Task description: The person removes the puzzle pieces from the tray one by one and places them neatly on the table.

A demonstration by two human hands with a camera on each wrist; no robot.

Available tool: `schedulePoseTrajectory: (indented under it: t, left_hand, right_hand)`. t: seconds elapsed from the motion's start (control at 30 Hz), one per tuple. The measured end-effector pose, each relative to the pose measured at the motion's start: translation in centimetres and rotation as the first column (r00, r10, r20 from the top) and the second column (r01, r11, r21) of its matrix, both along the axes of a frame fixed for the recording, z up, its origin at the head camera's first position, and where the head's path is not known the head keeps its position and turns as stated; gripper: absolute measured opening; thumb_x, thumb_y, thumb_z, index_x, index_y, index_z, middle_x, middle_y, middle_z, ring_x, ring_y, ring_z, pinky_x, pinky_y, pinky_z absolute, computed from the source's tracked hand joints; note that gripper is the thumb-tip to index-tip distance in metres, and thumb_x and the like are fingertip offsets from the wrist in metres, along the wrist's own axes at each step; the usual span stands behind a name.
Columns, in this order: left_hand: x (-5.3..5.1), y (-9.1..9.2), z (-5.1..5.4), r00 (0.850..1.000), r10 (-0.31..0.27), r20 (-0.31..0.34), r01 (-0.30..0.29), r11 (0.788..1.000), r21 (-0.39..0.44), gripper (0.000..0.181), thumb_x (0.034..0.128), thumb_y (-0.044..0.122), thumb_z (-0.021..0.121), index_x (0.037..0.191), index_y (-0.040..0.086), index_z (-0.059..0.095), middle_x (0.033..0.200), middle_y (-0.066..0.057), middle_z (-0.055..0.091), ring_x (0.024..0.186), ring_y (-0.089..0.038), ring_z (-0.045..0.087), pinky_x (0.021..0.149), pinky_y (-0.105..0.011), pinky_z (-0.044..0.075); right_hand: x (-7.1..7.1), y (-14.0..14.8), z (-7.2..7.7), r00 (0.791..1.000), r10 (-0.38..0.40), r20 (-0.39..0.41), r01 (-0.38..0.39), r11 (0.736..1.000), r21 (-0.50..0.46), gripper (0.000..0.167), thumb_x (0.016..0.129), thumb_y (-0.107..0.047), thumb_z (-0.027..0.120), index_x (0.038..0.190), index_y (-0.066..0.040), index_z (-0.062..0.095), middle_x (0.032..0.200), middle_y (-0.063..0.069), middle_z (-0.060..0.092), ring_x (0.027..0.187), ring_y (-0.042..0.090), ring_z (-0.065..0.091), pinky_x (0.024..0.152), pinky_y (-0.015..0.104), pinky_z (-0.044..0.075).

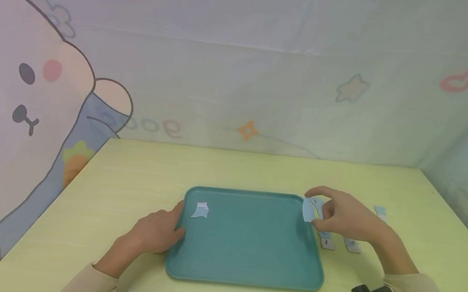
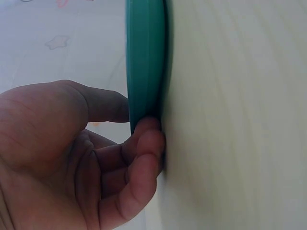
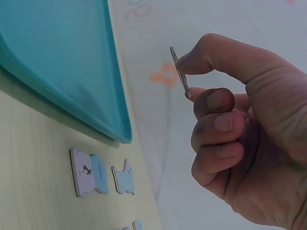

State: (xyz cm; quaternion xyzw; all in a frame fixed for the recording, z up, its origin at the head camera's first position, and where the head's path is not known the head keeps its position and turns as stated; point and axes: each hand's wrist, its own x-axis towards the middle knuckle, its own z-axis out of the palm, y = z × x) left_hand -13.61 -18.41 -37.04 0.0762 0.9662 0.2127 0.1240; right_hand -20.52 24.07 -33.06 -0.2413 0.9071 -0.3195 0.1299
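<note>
My right hand (image 1: pixel 347 215) pinches a light-blue jigsaw puzzle piece (image 1: pixel 308 210) between thumb and fingers, above the tray's far right corner. In the right wrist view the held piece (image 3: pixel 186 86) is seen edge-on, and the other fingers are curled in. My left hand (image 1: pixel 159 230) grips the left rim of a teal tray (image 1: pixel 247 250). Seen from the left wrist, the thumb touches the tray wall (image 2: pixel 145 57) on one side and the curled fingers lie against its underside. A pale-blue puzzle piece (image 1: pixel 202 209) lies on the tray near its far left corner.
Several loose puzzle pieces lie right of the tray, among them one with a small dark figure (image 1: pixel 327 243), one beside it (image 1: pixel 352 246) and one farther back (image 1: pixel 380 212). My right hand partly hides this group. A patterned cloth (image 1: pixel 243 69) hangs behind the pale-yellow table (image 1: pixel 148 164).
</note>
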Motion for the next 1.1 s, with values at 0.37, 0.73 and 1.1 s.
schedulePoseTrajectory:
  t: [0.37,0.73,1.1]
  left_hand:
    - [0.2,0.1,0.1,1.0,0.005,0.008,-0.005,1.0,-0.004,0.072,0.1027,0.015,0.055,0.162,-0.011,0.024,0.064,-0.005,0.055,0.051,-0.015,0.051,0.049,-0.028,0.036]
    - [0.2,0.1,0.2,1.0,-0.002,0.002,0.002,1.0,0.003,0.072,0.103,0.016,0.055,0.162,-0.011,0.023,0.065,-0.005,0.055,0.052,-0.015,0.052,0.051,-0.029,0.037]
    - [0.2,0.1,0.2,1.0,-0.005,-0.004,0.005,1.0,0.005,0.072,0.1034,0.016,0.054,0.162,-0.012,0.023,0.065,-0.004,0.055,0.052,-0.014,0.051,0.05,-0.028,0.036]
  right_hand:
    - [0.3,1.6,0.8,0.998,-0.043,0.052,0.045,0.998,-0.04,0.069,0.084,-0.005,0.072,0.149,-0.009,0.05,0.064,-0.003,0.046,0.054,0.008,0.04,0.056,0.029,0.04]
    - [0.4,3.2,1.6,0.996,-0.075,0.052,0.079,0.994,-0.077,0.065,0.085,-0.002,0.07,0.147,-0.013,0.051,0.066,-0.004,0.046,0.054,0.006,0.036,0.054,0.029,0.039]
    - [0.5,5.4,1.8,0.993,-0.111,0.026,0.113,0.992,-0.063,0.059,0.093,-0.013,0.074,0.147,-0.014,0.051,0.067,-0.007,0.04,0.055,0.005,0.032,0.051,0.029,0.035]
